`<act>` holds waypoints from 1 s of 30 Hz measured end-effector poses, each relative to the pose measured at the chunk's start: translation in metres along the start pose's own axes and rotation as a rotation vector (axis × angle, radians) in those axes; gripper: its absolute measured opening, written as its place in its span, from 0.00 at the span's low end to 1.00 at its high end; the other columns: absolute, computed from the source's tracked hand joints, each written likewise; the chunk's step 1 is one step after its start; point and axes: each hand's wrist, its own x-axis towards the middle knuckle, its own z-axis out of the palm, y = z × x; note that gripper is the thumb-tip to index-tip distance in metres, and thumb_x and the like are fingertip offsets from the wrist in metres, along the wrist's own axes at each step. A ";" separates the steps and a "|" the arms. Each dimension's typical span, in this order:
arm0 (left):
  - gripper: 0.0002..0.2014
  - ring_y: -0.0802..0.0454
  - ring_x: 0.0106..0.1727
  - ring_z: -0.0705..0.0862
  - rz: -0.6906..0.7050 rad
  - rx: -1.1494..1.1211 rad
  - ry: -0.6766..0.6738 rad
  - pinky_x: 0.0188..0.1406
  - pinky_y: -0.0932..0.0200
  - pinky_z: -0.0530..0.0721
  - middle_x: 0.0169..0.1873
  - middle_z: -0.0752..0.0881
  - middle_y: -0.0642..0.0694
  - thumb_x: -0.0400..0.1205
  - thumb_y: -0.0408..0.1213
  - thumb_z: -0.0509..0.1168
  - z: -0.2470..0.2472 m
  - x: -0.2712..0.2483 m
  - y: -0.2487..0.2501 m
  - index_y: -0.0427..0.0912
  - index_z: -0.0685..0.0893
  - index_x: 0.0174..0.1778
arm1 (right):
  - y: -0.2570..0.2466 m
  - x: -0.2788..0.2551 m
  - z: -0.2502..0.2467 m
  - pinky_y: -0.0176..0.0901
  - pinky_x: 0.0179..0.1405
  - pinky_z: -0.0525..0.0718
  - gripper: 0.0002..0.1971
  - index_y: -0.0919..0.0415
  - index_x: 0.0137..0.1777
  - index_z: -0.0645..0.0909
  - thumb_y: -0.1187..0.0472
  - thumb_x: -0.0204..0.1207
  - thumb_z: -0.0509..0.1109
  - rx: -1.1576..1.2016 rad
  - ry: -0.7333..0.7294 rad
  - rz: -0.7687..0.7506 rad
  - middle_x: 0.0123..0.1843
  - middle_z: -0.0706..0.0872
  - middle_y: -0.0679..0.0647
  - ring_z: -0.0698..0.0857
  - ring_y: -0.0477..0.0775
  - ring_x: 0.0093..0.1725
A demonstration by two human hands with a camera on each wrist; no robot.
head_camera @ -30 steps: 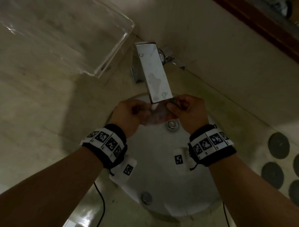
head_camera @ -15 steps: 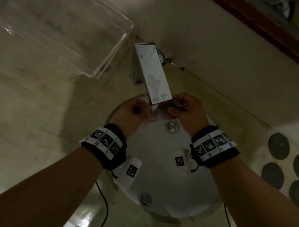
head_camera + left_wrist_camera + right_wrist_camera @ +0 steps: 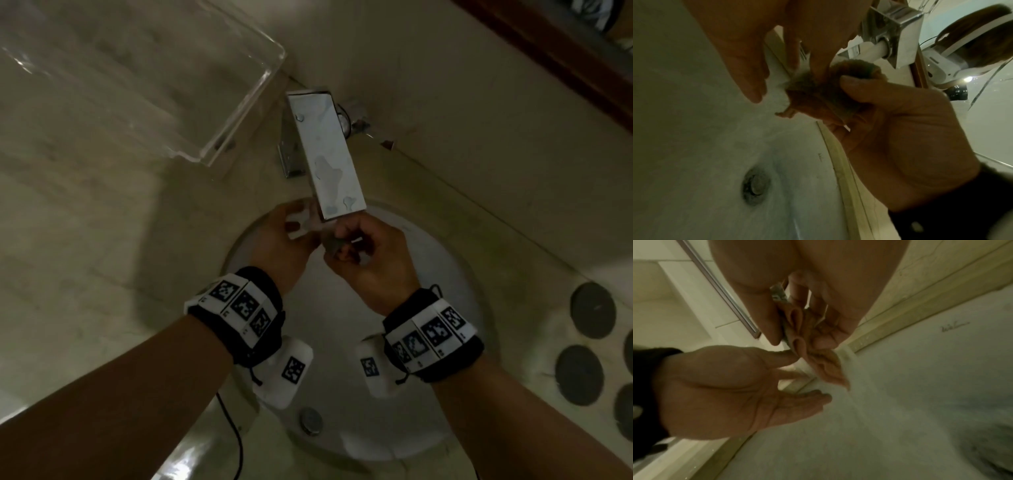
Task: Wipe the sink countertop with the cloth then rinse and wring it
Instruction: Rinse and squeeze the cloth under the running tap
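A small brown cloth [image 3: 330, 244] is bunched under the square chrome faucet spout [image 3: 325, 154], over the white round sink basin [image 3: 342, 342]. My right hand [image 3: 346, 246] grips the cloth, thumb and fingers curled round it. In the left wrist view the cloth [image 3: 818, 91] bulges out of that fist. My left hand [image 3: 294, 222] is beside it with its fingers straight, palm turned up in the right wrist view [image 3: 797, 381], the thumb tip close to the cloth [image 3: 818, 356]. A stream of water [image 3: 846, 369] runs past the cloth into the basin.
The beige stone countertop [image 3: 85, 257] surrounds the basin. A clear acrylic tray [image 3: 137, 68] stands at the back left beside the faucet. Several dark round discs [image 3: 592, 310] lie on the counter at the right. The drain [image 3: 754, 186] is in the basin floor.
Earlier both hands held the cloth between them under the spout. Now my left hand has let go and spread its fingers, and my right hand alone holds the bunched cloth.
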 end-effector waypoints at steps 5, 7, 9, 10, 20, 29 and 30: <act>0.13 0.41 0.54 0.91 -0.143 -0.231 -0.108 0.47 0.53 0.91 0.53 0.92 0.38 0.85 0.34 0.60 0.007 -0.004 0.004 0.38 0.86 0.60 | -0.002 -0.002 -0.010 0.35 0.38 0.79 0.12 0.60 0.40 0.79 0.76 0.64 0.74 -0.069 -0.063 -0.093 0.36 0.81 0.47 0.80 0.47 0.36; 0.14 0.45 0.49 0.90 -0.155 -0.305 -0.144 0.43 0.54 0.88 0.44 0.93 0.45 0.87 0.39 0.57 0.006 -0.005 0.003 0.43 0.88 0.58 | 0.002 -0.005 -0.011 0.41 0.39 0.81 0.12 0.59 0.40 0.81 0.74 0.62 0.76 -0.125 -0.086 -0.127 0.38 0.82 0.49 0.81 0.51 0.38; 0.14 0.47 0.45 0.90 -0.126 -0.305 -0.163 0.43 0.53 0.88 0.42 0.92 0.44 0.86 0.43 0.59 0.005 -0.006 0.003 0.43 0.88 0.58 | 0.006 -0.008 -0.010 0.50 0.40 0.83 0.11 0.56 0.40 0.82 0.69 0.61 0.78 -0.179 -0.127 -0.153 0.40 0.84 0.49 0.82 0.54 0.41; 0.14 0.46 0.44 0.89 -0.096 -0.263 -0.169 0.43 0.52 0.88 0.43 0.91 0.41 0.85 0.43 0.62 0.005 -0.008 0.003 0.40 0.88 0.58 | 0.008 -0.010 -0.010 0.53 0.40 0.83 0.11 0.55 0.40 0.83 0.68 0.61 0.79 -0.201 -0.165 -0.172 0.40 0.85 0.49 0.83 0.54 0.42; 0.12 0.36 0.43 0.92 -0.038 -0.208 -0.202 0.42 0.42 0.91 0.48 0.92 0.35 0.89 0.36 0.59 -0.002 -0.005 -0.007 0.43 0.86 0.62 | 0.006 0.024 -0.028 0.46 0.47 0.86 0.18 0.55 0.61 0.78 0.54 0.73 0.74 -0.134 -0.037 0.263 0.58 0.85 0.49 0.86 0.50 0.51; 0.14 0.35 0.45 0.90 0.058 -0.081 -0.170 0.47 0.41 0.90 0.48 0.91 0.34 0.79 0.32 0.72 -0.010 0.005 -0.013 0.35 0.85 0.61 | 0.000 0.035 -0.021 0.41 0.30 0.82 0.08 0.68 0.48 0.83 0.63 0.73 0.73 -0.040 -0.019 0.224 0.39 0.88 0.62 0.84 0.53 0.34; 0.15 0.38 0.40 0.89 0.054 -0.087 -0.165 0.42 0.45 0.89 0.43 0.91 0.35 0.77 0.34 0.75 -0.012 0.006 -0.014 0.34 0.86 0.58 | -0.002 0.034 -0.022 0.42 0.29 0.83 0.06 0.69 0.47 0.82 0.65 0.75 0.73 -0.030 0.024 0.227 0.37 0.86 0.62 0.83 0.53 0.33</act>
